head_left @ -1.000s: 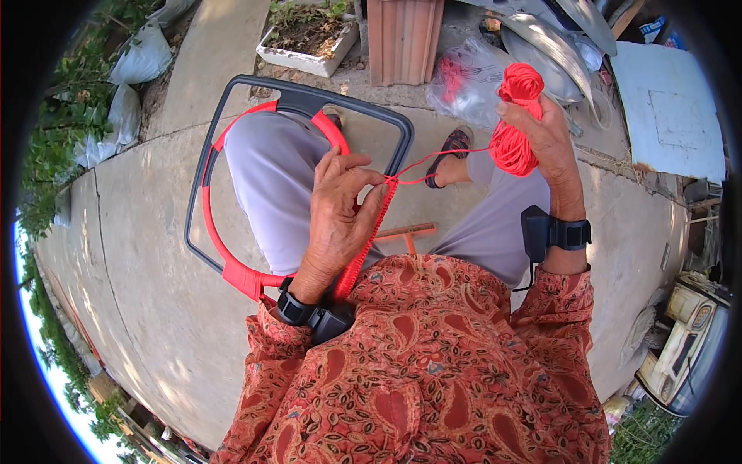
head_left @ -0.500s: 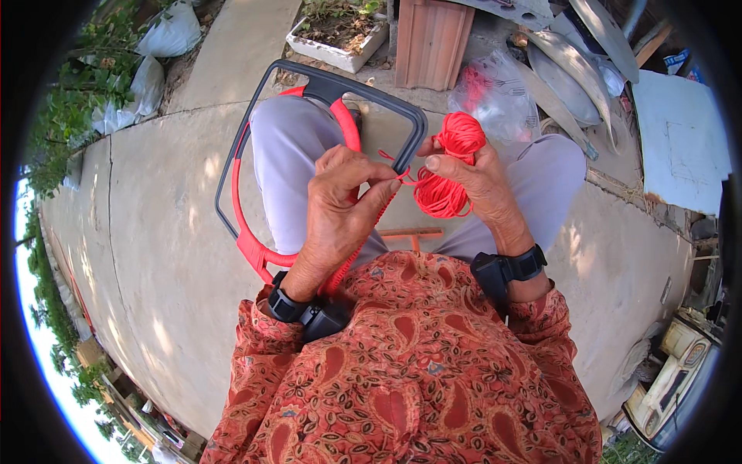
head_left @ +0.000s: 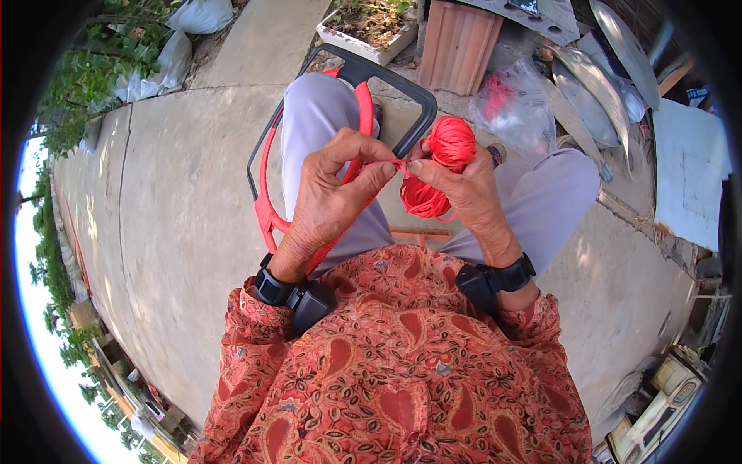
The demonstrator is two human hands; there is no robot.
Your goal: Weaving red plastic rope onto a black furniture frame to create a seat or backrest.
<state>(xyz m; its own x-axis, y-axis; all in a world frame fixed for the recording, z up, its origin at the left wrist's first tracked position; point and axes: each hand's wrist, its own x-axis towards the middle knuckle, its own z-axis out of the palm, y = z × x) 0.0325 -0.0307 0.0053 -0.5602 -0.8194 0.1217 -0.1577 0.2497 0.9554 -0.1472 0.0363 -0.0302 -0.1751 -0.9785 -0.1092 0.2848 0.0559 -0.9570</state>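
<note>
Between my two hands a short length of red cord is drawn taut. My left hand [head_left: 340,189] is closed, thumb and forefinger pinching the cord. My right hand [head_left: 470,185] grips a bundled hank of red cord [head_left: 451,144], its thumb pressed at the cord's other end near the left fingertips. A dark grey frame [head_left: 354,69] with rounded corners rests around my left knee. Red-wrapped curved bars [head_left: 365,108] belong to it, and a red-bound joint [head_left: 267,215] shows at its left side. My left hand and forearm hide part of the frame.
Ahead stand a white planter box [head_left: 371,45] and a ribbed terracotta-coloured block [head_left: 459,46]. A clear plastic bag [head_left: 514,108] with red stuff inside lies beyond my right knee, near curved grey pieces [head_left: 587,93] and a pale blue panel [head_left: 686,170]. White sacks [head_left: 199,15] lie by plants at far left.
My hands have come closer together, the right hand and hank shifting left toward the left fingertips. The cord between them is now pulled straight. The view has shifted slightly.
</note>
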